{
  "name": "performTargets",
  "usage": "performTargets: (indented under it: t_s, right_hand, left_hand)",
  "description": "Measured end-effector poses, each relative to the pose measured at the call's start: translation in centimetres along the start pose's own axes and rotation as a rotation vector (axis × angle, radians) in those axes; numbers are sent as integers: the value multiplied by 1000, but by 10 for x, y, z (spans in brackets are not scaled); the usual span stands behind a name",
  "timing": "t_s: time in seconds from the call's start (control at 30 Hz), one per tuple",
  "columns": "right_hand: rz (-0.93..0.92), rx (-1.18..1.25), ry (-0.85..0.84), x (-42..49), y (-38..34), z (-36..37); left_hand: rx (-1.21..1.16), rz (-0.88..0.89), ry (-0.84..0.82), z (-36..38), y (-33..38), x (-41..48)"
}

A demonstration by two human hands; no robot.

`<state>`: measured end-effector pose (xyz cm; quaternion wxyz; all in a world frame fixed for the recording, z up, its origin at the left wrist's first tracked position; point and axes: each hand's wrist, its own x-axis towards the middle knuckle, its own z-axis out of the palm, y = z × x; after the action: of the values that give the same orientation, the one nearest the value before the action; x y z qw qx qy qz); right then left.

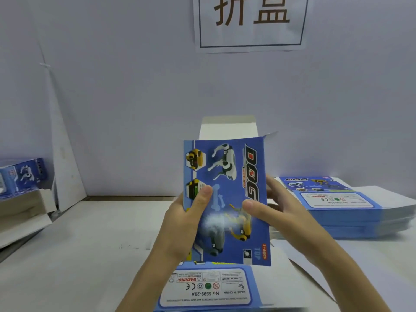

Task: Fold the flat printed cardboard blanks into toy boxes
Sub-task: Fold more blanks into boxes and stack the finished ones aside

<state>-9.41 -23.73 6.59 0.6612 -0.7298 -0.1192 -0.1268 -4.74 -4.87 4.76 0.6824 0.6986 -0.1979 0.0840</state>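
Note:
A blue printed cardboard blank [227, 176] with robot dog pictures and "DOG" lettering stands upright in front of me, above the table. A white flap sticks up at its top and a flap with warning print hangs at its bottom. My left hand [186, 224] grips its left edge, thumb pressed on the printed face. My right hand [276, 208] grips the right edge, thumb on the front and fingers behind. A stack of flat blue blanks [346, 212] lies on the table to the right.
Folded blue boxes [22, 174] sit at the far left on white cardboard sheets [24, 212]. A white table [85, 248] lies below my hands. A lilac wall with a paper sign [249, 21] closes off the back.

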Motion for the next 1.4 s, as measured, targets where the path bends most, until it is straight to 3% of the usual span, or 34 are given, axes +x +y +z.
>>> performTargets:
  t_s: [0.13,0.3,0.47,0.67,0.9,1.03,1.2,1.4]
  right_hand:
    - [-5,-23,8,-1,-2,0]
    - [4,-61,-73,-3,-3,2]
    - [40,-107,-76,-2,-3,2]
    - [123,-228,-144,-6,-1,-2]
    - [120,-146,-95,-6,-3,3]
    - [103,-67,-73,-4,-7,2]
    - [98,75,-28,-2,-5,3]
    - [128,78,-33,1,-1,10]
  left_hand:
    - [38,86,87,0,2,-1]
    - [30,21,54,-7,2,3]
    - [35,97,120,-5,4,0]
    - [-24,120,76,-7,11,-2]
    - [-96,70,103,-5,4,0]
    - [-223,-73,-65,-17,2,5]
    - [-195,-183,-389,-43,2,7]
    - [-156,-224,-467,-60,5,8]
